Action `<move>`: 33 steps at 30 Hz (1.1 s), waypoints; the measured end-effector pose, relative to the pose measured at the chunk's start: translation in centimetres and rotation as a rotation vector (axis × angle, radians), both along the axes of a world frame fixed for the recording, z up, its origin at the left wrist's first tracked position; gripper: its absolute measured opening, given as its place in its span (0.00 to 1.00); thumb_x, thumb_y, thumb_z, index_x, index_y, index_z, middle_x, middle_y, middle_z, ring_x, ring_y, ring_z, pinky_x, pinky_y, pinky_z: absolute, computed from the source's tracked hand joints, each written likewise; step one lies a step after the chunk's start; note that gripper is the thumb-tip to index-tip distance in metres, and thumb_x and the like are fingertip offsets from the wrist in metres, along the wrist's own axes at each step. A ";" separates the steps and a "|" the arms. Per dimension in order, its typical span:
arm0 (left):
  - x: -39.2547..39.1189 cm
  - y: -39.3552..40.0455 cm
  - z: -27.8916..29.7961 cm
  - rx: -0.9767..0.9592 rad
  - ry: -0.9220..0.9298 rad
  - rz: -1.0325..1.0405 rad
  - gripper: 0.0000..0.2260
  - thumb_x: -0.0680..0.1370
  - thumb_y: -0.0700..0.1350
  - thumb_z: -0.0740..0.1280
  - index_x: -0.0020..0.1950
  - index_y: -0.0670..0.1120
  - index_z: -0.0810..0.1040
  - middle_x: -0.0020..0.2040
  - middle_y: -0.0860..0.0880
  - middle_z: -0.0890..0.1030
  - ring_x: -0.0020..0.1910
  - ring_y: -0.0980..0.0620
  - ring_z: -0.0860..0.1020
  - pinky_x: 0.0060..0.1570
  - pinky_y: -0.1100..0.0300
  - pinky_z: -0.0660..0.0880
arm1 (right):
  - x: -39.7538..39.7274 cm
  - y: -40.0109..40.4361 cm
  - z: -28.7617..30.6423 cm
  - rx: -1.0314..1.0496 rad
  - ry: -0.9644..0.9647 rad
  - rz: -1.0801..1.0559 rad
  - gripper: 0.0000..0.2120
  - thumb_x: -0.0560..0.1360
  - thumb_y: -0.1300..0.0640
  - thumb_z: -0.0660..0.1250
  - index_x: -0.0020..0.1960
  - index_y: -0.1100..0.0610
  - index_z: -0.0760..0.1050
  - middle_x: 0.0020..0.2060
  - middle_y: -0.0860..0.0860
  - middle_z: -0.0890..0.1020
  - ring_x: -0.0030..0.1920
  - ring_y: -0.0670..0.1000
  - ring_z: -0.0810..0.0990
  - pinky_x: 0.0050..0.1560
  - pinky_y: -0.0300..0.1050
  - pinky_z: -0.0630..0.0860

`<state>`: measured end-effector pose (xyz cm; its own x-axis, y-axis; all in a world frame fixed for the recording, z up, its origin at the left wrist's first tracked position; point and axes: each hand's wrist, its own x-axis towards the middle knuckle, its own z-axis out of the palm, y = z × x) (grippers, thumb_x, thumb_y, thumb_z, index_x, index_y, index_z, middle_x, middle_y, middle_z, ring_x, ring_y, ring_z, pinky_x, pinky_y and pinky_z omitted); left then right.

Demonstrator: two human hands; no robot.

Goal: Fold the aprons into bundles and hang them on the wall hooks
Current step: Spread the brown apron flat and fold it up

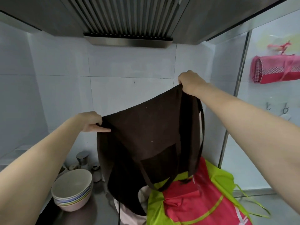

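A dark brown apron (146, 137) hangs spread in the air in front of me, its straps dangling to the counter. My left hand (91, 121) pinches its upper left corner. My right hand (190, 82) grips the upper right corner, held higher. Below it a red and lime-green apron (191, 200) lies on the steel counter, with a pale pink cloth (129, 215) partly under the brown one. A folded pink apron bundle (274, 69) hangs on the right wall by its tie. Two bare metal wall hooks (277, 108) sit lower on that wall.
A stack of bowls (73, 189) stands at the counter's left, with metal-lidded jars (82, 158) behind it. A range hood (128, 18) hangs overhead. White tiled wall (65, 78) lies ahead; a metal post (233, 98) edges the right wall panel.
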<state>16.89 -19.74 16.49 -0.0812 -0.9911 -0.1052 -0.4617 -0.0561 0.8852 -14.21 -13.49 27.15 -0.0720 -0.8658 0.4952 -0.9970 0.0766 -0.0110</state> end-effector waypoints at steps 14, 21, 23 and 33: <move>0.8 -1.7 0.6 -0.253 -0.746 0.108 0.12 0.75 0.45 0.69 0.35 0.42 0.70 0.34 0.46 0.73 0.32 0.49 0.73 0.31 0.60 0.69 | 1.0 0.1 -0.8 0.385 0.024 -0.104 0.13 0.70 0.59 0.72 0.35 0.62 0.69 0.28 0.52 0.73 0.28 0.49 0.71 0.33 0.41 0.69; -4.9 1.1 -1.0 -0.185 -1.057 -0.432 0.17 0.75 0.49 0.67 0.29 0.43 0.69 0.28 0.50 0.72 0.28 0.53 0.69 0.29 0.66 0.66 | 0.2 0.0 0.6 0.154 -0.024 -0.208 0.09 0.70 0.73 0.68 0.38 0.65 0.69 0.41 0.61 0.78 0.44 0.59 0.80 0.45 0.47 0.78; -6.9 3.2 -2.2 -0.116 -0.913 -0.602 0.17 0.75 0.51 0.66 0.30 0.44 0.70 0.26 0.51 0.72 0.27 0.54 0.69 0.31 0.67 0.66 | 0.4 -0.8 1.9 -0.086 -0.037 -0.151 0.07 0.72 0.76 0.61 0.45 0.67 0.72 0.51 0.65 0.76 0.52 0.63 0.78 0.49 0.48 0.75; -3.9 6.8 -16.4 0.296 -0.414 -0.544 0.14 0.79 0.46 0.62 0.40 0.38 0.76 0.25 0.48 0.73 0.26 0.50 0.72 0.28 0.72 0.65 | 13.0 -13.7 -11.1 0.062 -0.010 0.322 0.14 0.77 0.71 0.52 0.59 0.66 0.71 0.62 0.63 0.68 0.59 0.62 0.71 0.58 0.49 0.69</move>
<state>13.04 -12.97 0.06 -0.4484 -0.7477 -0.4898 -0.7847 0.0668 0.6163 -1.24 -27.18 16.02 0.2053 -0.8734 0.4415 -0.9701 -0.2414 -0.0265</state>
